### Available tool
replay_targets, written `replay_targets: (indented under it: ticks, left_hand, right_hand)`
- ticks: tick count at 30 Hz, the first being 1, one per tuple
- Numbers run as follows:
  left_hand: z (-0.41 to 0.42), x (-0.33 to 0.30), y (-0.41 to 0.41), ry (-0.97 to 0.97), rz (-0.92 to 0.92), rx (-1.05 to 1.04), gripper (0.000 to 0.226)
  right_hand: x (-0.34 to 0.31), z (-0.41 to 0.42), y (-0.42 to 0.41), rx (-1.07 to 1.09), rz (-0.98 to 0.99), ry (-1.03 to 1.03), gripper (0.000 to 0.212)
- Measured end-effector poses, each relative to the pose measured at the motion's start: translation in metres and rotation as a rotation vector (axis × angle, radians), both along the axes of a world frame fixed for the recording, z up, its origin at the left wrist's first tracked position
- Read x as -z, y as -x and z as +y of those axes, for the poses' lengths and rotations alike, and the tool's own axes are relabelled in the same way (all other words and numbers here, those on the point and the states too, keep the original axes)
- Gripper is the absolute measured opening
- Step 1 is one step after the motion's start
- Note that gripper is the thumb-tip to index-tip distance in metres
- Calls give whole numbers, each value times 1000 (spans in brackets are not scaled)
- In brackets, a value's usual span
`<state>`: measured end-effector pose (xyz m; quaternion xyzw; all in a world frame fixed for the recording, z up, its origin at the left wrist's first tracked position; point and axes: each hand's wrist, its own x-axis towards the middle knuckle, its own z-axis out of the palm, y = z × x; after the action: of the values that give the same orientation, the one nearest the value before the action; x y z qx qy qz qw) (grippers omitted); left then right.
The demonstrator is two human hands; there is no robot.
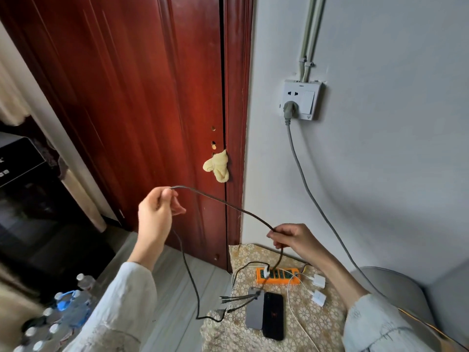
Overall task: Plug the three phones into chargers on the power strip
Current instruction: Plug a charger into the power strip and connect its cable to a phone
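I see a dark cable (218,201) stretched taut btwn both hands, sloping down left to right. Left hand (157,212) raised, pinching its upper end; right hand (291,237) lower, pinching it above the orange power strip (276,275). Two phones (266,316) lie flat on the patterned cloth (317,321), long axes pointing toward the strip.

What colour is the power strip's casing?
Orange, with dark sockets; the power strip shows in the head view, on the patterned cloth.
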<state>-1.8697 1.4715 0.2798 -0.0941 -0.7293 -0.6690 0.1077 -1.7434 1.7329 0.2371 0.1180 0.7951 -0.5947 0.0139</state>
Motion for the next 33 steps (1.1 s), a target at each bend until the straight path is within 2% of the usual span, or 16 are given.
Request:
replay_targets:
  ticks: [3, 7, 9, 11, 13, 16, 18, 22, 25, 28, 33]
  left_hand:
    - [-10, 10, 8, 86, -145, 3, 19]
    - [7, 17, -9, 524, -122, 404, 6]
    - [26, 16, -25, 657, -93, 585, 3]
    - [44, 14, -40, 681, -69, 674, 5]
    - [53, 14, -47, 694, -30, 667, 19]
    - [47, 14, -44, 660, 51, 549, 30]
    - [35, 17, -33, 559, 67, 426, 34]
    - [8, 27, -7, 271, -56, 200, 31]
    - [8, 36, -7, 204, -151, 179, 30]
    - [20, 38, -17, 276, -191, 314, 21]
    - [49, 36, -39, 626, -116, 640, 12]
  right_hand:
    - [7, 8, -9, 86, -19, -47, 10]
    - [-7, -1, -2, 55, 88, -116, 10]
    - [-12, -14, 6, -10, 139, -198, 12]
    - [-14, -26, 12, -63, 160, -269, 14]
    - [-10, -30, 14, -94, 144, -306, 13]
    - [2, -18, 8, -73, 55, -304, 13]
    - [11, -4, -3, -26, -3, -298, 11]
    - [23, 19, -21, 68, -54, -252, 9]
    - [25, 20, -18, 83, -43, -231, 8]
    - [21, 10, -11, 89, 23, -220, 14]
    - [13, -17, 1, -40, 120, -309, 17]
